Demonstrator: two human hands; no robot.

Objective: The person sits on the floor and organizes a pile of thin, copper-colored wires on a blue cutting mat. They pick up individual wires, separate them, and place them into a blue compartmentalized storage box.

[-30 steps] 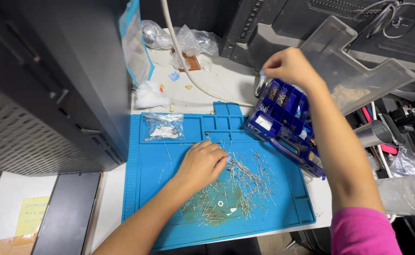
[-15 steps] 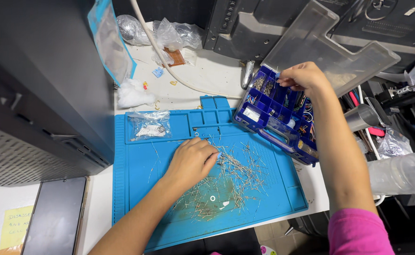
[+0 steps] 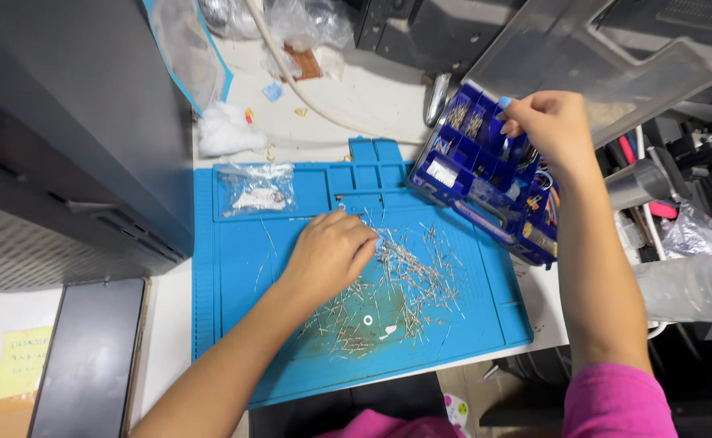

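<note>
Blue silicone mat (image 3: 234,268) is spread on the white tabletop (image 3: 372,97); its 6 o'clock edge overhangs the tabletop. A heap of thin metal pins (image 3: 405,280) is scattered at the mat's centre. The left hand (image 3: 329,253) is laid on the pins, fingers curled together; whether anything is pinched is hidden. At 2 o'clock the right hand (image 3: 552,122) is closed on the rim of a blue compartment box (image 3: 486,174), tilted over the mat's corner. A small bag (image 3: 255,191) lies at 11 o'clock. Bare mat is left at 8 o'clock.
</note>
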